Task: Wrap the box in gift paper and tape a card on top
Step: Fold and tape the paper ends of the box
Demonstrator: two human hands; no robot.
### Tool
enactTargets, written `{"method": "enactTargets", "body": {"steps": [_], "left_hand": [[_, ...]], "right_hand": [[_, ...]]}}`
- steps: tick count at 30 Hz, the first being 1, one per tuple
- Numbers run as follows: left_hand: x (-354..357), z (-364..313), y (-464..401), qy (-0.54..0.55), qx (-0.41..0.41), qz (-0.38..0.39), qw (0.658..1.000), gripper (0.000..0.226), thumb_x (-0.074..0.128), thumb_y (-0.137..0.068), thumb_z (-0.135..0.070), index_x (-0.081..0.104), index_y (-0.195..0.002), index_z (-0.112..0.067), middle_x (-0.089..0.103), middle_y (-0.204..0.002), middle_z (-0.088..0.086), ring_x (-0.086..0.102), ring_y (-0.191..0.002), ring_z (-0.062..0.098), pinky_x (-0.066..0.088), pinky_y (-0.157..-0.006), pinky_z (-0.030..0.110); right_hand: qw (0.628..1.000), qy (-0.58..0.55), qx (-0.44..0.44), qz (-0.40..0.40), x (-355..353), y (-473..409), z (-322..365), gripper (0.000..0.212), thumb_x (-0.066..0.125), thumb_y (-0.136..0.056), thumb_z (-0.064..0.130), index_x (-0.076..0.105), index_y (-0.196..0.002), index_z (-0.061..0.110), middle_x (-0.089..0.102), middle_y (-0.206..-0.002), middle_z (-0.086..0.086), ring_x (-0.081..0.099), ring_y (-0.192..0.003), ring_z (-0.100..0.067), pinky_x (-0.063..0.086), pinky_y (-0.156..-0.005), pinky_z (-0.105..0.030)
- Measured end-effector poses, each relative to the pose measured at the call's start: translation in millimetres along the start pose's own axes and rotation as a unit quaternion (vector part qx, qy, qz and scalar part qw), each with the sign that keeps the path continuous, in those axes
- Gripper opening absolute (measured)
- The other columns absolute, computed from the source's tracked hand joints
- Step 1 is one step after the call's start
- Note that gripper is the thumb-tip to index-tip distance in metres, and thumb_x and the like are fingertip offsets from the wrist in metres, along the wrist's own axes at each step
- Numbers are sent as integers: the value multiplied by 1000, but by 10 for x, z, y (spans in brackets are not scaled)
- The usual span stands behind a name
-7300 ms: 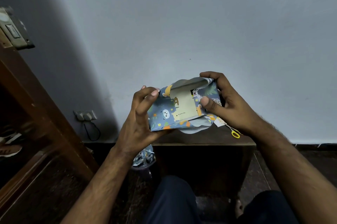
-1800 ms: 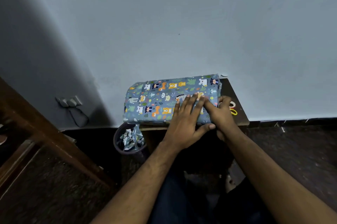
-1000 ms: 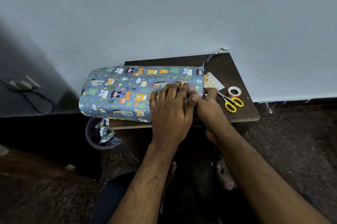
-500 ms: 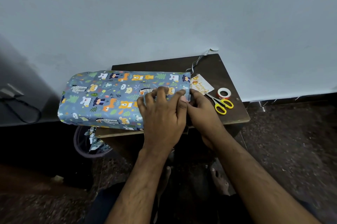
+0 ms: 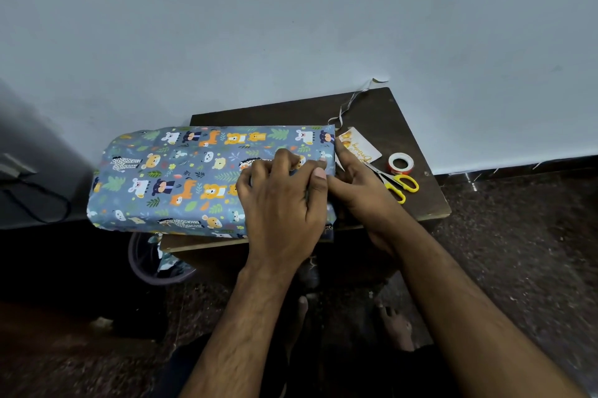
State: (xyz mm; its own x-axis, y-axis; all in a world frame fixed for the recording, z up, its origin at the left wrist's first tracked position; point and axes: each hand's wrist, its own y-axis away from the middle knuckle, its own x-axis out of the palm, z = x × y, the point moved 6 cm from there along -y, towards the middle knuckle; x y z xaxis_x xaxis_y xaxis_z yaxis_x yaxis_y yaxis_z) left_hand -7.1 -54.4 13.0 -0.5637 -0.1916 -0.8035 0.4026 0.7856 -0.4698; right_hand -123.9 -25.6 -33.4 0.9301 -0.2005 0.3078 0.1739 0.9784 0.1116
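The box [image 5: 181, 177], wrapped in blue gift paper printed with cartoon animals, lies lengthwise on a small dark wooden table [image 5: 382, 116], its left end hanging past the table's edge. My left hand [image 5: 284, 200] rests palm down on the right part of the box's top and presses the paper. My right hand [image 5: 359, 190] lies against the box's right end, index finger stretched along the folded paper there. That end's fold is hidden behind both hands. A white card [image 5: 360, 146] with gold lettering lies on the table just right of the box.
Yellow-handled scissors [image 5: 399, 184] and a roll of tape [image 5: 400, 163] lie right of the card. A thin paper strip [image 5: 349, 103] curls up against the wall. A round bin [image 5: 145, 263] with paper scraps stands on the floor under the table's left side. My bare feet are below.
The box went from held up with its end flaps open to lying on the table. Over the last second both hands stay at its right end, pressing the paper.
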Motion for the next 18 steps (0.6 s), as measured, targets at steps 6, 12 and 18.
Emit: {"method": "enactTargets", "body": {"steps": [6, 12, 18], "left_hand": [[-11, -14, 37, -31, 20, 26, 999, 40, 51, -85, -53, 68, -116, -35, 59, -112, -6, 50, -103, 24, 37, -100, 49], [70, -82, 50, -68, -16, 62, 996, 57, 62, -73, -68, 65, -116, -31, 57, -116, 2, 52, -107, 32, 37, -104, 61], [131, -169, 88, -98, -25, 98, 990, 58, 74, -73, -44, 56, -126, -28, 52, -130, 3, 47, -131, 33, 28, -113, 65]], "right_hand": [[998, -37, 10, -51, -58, 28, -51, 35, 44, -107, 13, 58, -140, 17, 71, -127, -9, 67, -118, -26, 57, -95, -39], [996, -27, 44, -67, -128, 39, -68, 42, 36, -104, 23, 66, -131, 33, 72, -116, -17, 70, -100, -32, 55, -85, -45], [999, 4, 38, -32, -85, 89, -70, 42, 30, -108, 30, 59, -134, 45, 72, -123, -4, 67, -98, -19, 54, -85, -35]]}}
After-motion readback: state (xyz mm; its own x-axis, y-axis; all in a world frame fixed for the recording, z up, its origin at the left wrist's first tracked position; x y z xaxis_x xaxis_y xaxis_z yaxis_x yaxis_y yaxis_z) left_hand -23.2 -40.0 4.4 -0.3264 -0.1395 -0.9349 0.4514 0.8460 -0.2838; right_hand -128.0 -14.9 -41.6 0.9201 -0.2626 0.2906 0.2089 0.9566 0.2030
